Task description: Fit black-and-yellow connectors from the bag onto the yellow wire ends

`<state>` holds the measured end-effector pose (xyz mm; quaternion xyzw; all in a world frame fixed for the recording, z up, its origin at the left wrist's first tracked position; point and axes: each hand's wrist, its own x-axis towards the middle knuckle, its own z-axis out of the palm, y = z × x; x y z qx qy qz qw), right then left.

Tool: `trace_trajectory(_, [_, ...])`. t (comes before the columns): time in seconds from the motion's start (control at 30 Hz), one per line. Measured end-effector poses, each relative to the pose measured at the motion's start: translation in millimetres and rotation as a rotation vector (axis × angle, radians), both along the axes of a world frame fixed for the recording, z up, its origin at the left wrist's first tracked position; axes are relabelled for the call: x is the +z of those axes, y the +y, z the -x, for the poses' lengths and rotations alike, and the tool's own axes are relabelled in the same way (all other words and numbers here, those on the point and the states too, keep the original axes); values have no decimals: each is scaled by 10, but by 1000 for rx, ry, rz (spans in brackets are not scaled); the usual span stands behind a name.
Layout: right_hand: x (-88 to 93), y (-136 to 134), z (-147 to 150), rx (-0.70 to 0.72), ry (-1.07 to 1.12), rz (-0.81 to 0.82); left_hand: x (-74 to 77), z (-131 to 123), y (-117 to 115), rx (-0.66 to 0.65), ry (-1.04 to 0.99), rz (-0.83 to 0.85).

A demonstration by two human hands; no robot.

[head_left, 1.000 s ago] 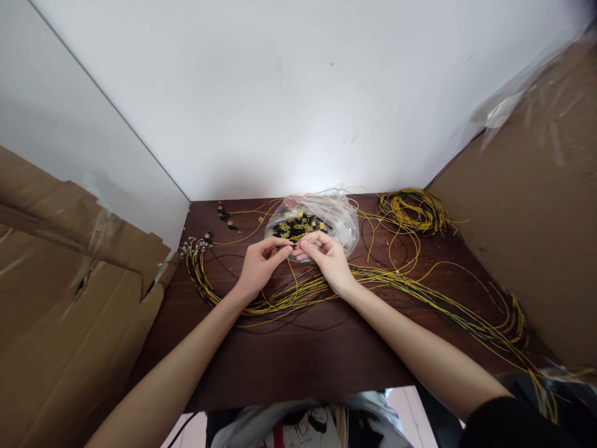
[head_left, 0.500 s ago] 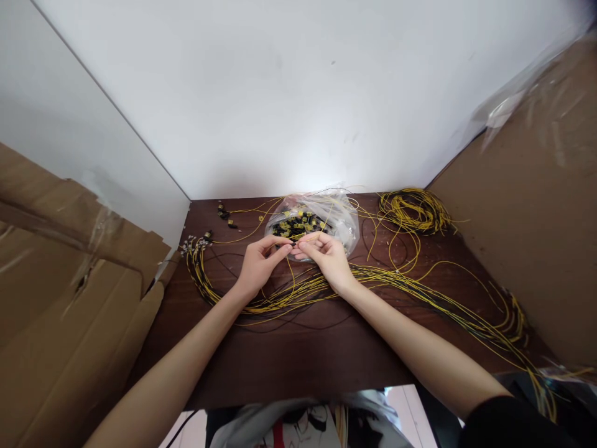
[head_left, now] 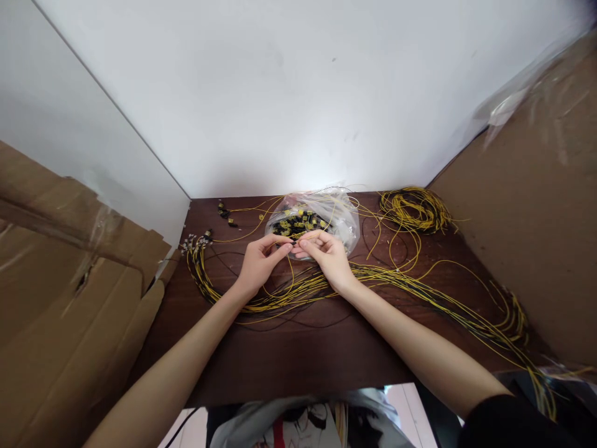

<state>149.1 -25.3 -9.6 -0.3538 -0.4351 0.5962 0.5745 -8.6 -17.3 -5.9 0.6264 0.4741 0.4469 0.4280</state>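
Observation:
My left hand (head_left: 262, 264) and my right hand (head_left: 330, 260) meet fingertip to fingertip in front of a clear plastic bag (head_left: 347, 227). Between the left thumb and forefinger is a small dark piece, mostly covered. My right thumb and forefinger are pinched at a thin yellow wire; its exact end is hidden by the fingers. A loop of yellow wire (head_left: 293, 277) hangs below the fingertips. Inside the bag lie many small black-and-yellow parts (head_left: 298, 221). Under both wrists runs a long bundle of yellow and black wires (head_left: 284, 302).
A coil of yellow wire (head_left: 415, 211) lies at the back right. Several loose black-and-yellow parts (head_left: 224, 211) are at the back left, near the bundle's metal-tipped ends (head_left: 196, 242). Cardboard (head_left: 69, 311) flanks the brown table (head_left: 298, 361) on the left, and more cardboard (head_left: 536, 205) on the right.
Both hands stay pinched together in nearly the same place. The right fingers have shifted very slightly, and the wire above them leans a little more to the right.

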Motion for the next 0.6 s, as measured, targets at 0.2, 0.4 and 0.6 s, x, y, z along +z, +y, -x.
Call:
trace_trajectory(0.2, [-31,15,4,-19,102,26,6,-4,3,6,12,17])
trace_trajectory(0.4, [-3,-1,7,-14,14,10,-3,1,3,5,11,13])
trace_trajectory(0.6, [-10,2,3,-5,22,15,-21,6,7,3,7,17])
